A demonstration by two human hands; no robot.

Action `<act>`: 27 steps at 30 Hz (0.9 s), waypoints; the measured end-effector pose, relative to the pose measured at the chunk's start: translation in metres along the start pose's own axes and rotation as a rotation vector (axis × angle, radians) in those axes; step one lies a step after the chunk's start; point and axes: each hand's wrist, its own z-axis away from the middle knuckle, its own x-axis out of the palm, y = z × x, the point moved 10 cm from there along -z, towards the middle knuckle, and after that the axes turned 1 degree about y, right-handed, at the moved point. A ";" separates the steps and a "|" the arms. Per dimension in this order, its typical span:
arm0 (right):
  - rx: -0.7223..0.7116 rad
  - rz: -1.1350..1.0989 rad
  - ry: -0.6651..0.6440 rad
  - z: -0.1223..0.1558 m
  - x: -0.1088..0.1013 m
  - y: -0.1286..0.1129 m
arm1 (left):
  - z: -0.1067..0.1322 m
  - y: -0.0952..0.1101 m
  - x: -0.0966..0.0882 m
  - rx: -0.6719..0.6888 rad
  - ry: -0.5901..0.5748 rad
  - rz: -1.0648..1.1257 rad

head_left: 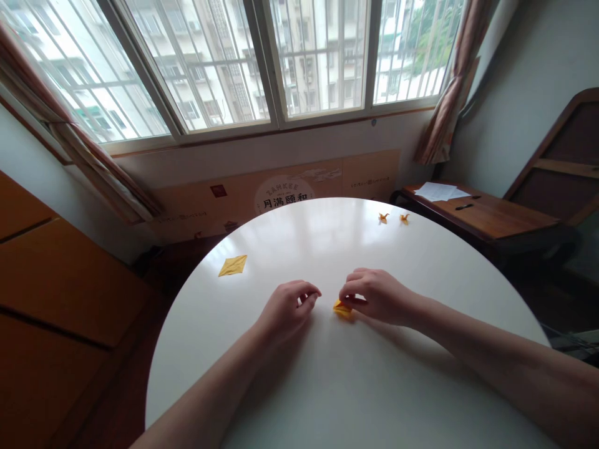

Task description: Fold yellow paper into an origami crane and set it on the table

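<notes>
My right hand (377,294) pinches a small folded piece of yellow origami paper (343,309) near the middle of the white round table (309,393). The fingertips cover its upper right part. Left of it, my left hand (291,307) hovers low over the table with thumb and index finger curled toward each other and a small gap between their tips. Nothing shows in that hand, and it is apart from the paper. A flatter yellow paper sheet (233,265) with crease lines lies at the table's left side.
Two small folded orange paper cranes (384,217) stand near the far right edge of the table. Behind it on the right, a wooden side table (510,215) carries white papers (435,191) and a dark pen (464,207). A printed cardboard panel (369,178) leans below the window.
</notes>
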 end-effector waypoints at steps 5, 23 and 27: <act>-0.134 -0.034 0.233 0.001 -0.027 -0.012 | 0.006 -0.001 0.013 -0.275 -0.099 0.378; -0.298 0.014 0.371 0.009 -0.046 -0.035 | -0.001 0.008 0.037 -0.565 -0.330 0.675; -0.046 -0.138 0.511 0.008 -0.049 0.003 | -0.007 -0.005 0.031 -0.555 -0.160 0.679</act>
